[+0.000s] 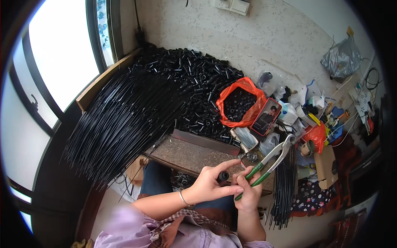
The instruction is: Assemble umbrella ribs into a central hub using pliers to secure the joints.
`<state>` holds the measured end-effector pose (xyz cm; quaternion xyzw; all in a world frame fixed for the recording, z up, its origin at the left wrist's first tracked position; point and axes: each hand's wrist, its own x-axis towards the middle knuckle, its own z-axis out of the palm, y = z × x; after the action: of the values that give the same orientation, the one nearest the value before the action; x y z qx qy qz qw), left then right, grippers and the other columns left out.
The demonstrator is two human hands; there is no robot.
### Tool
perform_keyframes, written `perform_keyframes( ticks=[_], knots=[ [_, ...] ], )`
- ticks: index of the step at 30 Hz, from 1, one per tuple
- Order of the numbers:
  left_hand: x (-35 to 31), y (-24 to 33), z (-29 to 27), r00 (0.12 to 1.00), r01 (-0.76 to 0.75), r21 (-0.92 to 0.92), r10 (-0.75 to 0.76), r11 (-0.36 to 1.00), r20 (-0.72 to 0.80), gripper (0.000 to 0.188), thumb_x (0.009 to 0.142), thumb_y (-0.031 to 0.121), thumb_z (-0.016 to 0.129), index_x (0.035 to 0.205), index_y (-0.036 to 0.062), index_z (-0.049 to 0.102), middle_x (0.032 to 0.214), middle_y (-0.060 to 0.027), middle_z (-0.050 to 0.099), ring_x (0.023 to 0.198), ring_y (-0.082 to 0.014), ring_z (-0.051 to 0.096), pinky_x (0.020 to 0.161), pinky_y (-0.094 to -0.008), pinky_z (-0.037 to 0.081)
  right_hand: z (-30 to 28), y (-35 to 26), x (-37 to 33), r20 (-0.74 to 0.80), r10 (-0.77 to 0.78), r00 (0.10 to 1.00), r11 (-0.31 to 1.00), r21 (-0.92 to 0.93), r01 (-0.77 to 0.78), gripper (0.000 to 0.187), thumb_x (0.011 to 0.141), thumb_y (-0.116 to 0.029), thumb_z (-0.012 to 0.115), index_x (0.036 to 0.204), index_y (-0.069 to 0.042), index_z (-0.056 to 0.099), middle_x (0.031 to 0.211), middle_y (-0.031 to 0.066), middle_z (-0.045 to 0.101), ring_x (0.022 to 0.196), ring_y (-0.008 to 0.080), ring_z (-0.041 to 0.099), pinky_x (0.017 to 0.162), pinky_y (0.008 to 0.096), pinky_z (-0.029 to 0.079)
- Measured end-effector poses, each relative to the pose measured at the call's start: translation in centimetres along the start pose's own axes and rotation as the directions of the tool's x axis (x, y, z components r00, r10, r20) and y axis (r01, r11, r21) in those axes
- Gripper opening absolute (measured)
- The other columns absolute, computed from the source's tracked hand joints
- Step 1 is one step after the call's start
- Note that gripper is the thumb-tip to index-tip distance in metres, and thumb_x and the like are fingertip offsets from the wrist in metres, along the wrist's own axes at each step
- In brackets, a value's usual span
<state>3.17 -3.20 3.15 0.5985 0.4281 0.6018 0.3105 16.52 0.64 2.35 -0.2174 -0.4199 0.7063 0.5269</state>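
Observation:
My left hand, with a bangle on its wrist, is in front of my lap. A short black tubular piece shows between its thumb and forefinger, apparently held by the curled fingers behind. The tips of its thumb and forefinger reach to my right hand. That hand is closed round the green handles of metal pliers, whose jaws point up and away to the right. Past the bench edge lies a large heap of similar black tubular pieces.
Long thin black rods fan out at left; more rods hang at right. A red plastic bag holds black parts beside a phone. A metal strip edges the heap on the bench. Clutter fills the right side.

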Motion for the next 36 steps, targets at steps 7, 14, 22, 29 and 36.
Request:
perform_keyframes(
  ticks=[7,14,22,29,36],
  knots=[
    [-1.3,-0.4,-0.1,0.996,-0.040,0.054,0.044,0.998,-0.081,0.071,0.065,0.033,0.078,0.120,-0.0007,0.050,0.055,-0.0020,0.050,0.049,-0.0060,0.046,0.047,-0.0200,0.038,2.3,1.2,-2.2,-0.044,-0.068,0.997,0.998,-0.016,0.067,0.026,0.077,-0.002,0.065,0.093,-0.004,0.044,0.080,0.0065,0.056,0.069,0.0110,0.056,0.061,0.0213,0.046],
    [-1.9,-0.2,-0.8,0.994,-0.047,0.143,0.060,0.989,-0.090,0.076,0.065,0.038,0.077,0.122,-0.0019,0.048,0.057,-0.0039,0.052,0.050,-0.0094,0.050,0.051,-0.0212,0.041,3.0,1.8,-2.6,-0.031,-0.146,0.989,0.973,-0.184,0.138,0.028,0.077,0.000,0.062,0.096,-0.005,0.042,0.077,0.0066,0.054,0.067,0.0126,0.053,0.064,0.0249,0.046],
    [-0.9,-1.0,-1.7,0.989,-0.109,0.006,0.108,0.994,0.103,0.077,0.070,0.035,0.074,0.129,-0.0024,0.039,0.063,-0.0057,0.056,0.060,-0.0136,0.058,0.056,-0.0227,0.044,0.9,2.4,0.4,0.425,-0.522,0.740,0.629,-0.393,0.670,0.035,0.073,-0.006,0.069,0.094,-0.006,0.042,0.081,0.0071,0.051,0.074,0.0153,0.050,0.065,0.0273,0.043],
    [-0.8,0.8,-5.0,0.998,0.068,-0.240,-0.061,0.968,0.036,0.061,0.076,0.025,0.070,0.125,-0.0015,0.045,0.054,0.0042,0.045,0.047,-0.0029,0.037,0.047,-0.0187,0.029,-0.1,-2.0,-1.1,0.245,0.367,0.897,0.917,-0.259,-0.304,0.028,0.085,-0.021,0.060,0.093,0.003,0.048,0.074,0.0093,0.054,0.051,0.0138,0.052,0.045,0.0221,0.042],
    [0.2,-0.3,-6.0,0.999,-0.051,-0.111,0.050,0.993,-0.009,0.057,0.059,0.031,0.083,0.103,0.0001,0.062,0.051,0.0060,0.039,0.047,-0.0022,0.033,0.044,-0.0198,0.022,-1.1,-2.2,-4.0,0.271,0.682,0.679,0.574,-0.774,-0.268,0.030,0.088,-0.010,0.051,0.113,0.007,0.050,0.080,0.0068,0.061,0.065,0.0097,0.057,0.058,0.0221,0.046]
  ],
)
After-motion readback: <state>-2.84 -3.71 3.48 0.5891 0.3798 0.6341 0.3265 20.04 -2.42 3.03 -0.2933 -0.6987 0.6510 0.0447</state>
